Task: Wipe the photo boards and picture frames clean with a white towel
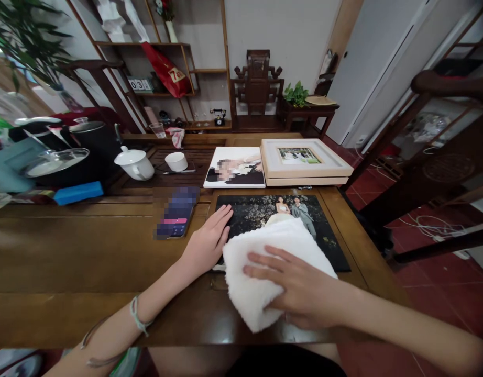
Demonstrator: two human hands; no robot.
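Note:
A dark photo panel (249,209) showing a couple in wedding clothes lies flat on the wooden table. Over its lower middle is spread a white fluffy towel (241,283), which hangs past the panel's near edge. My right hand (288,283) presses on the towel and holds it, fingers slightly bent and a little blurred. Flat along the panel's left edge rests my left hand (210,238), its fingers stretched out and nothing in it. The towel and my right hand hide the panel's lower part.
Behind the panel lie a white photo print (245,180) and stacked light wooden frames (328,170). A phone (178,214) is left of my left hand. Farther left are a white lidded cup (134,163), a small white bowl (176,162), a blue block (78,193) and a pan (56,170).

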